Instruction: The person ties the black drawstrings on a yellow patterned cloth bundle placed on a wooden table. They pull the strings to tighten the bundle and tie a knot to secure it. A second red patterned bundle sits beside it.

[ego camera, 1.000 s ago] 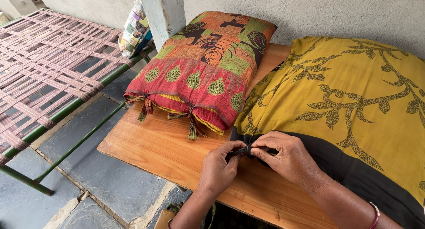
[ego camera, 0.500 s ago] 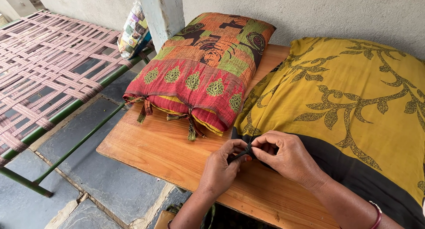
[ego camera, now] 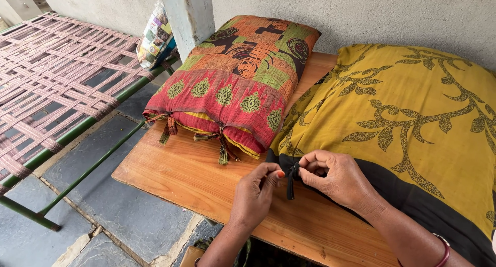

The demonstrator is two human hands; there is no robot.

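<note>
Head view showed the left hand [ego camera: 254,193] and right hand [ego camera: 333,178] both pinching a black tie [ego camera: 291,180] at the dark open edge of the yellow pillow [ego camera: 403,122]; the tie's loose end hung down onto the wooden table [ego camera: 181,169]; a red and orange pillow [ego camera: 237,81] lay just beside it; a woven cot [ego camera: 57,76] stood left.

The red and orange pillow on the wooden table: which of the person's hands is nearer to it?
Left. The left hand lies just below the red and orange pillow, near its tassels. The right hand is further to the side, at the black tie of the yellow pillow.
</note>
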